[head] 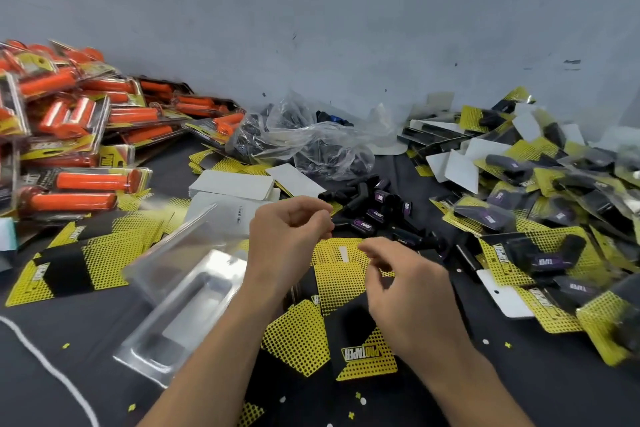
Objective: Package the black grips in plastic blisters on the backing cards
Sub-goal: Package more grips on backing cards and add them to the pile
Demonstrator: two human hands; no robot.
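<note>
Counter (86, 340): empty blister (183, 288) at 8 o'clock, card (344, 284) at 6, loose grips (375, 199) at 1. Left hand (287, 239) and right hand (408, 291) hover over the card, fingers (313, 210) curled; whether they hold anything I cannot tell. Best to seat each grip fully before closing. Two hands, one empty blister, roughly a dozen loose grips

Backing card (341, 274): middle hidden behind right hand (408, 291).
Left hand (287, 236): grasp too blurred to tell.
Orange packs (69, 121): desk's far-left corner, cut by picture's edge.
</note>
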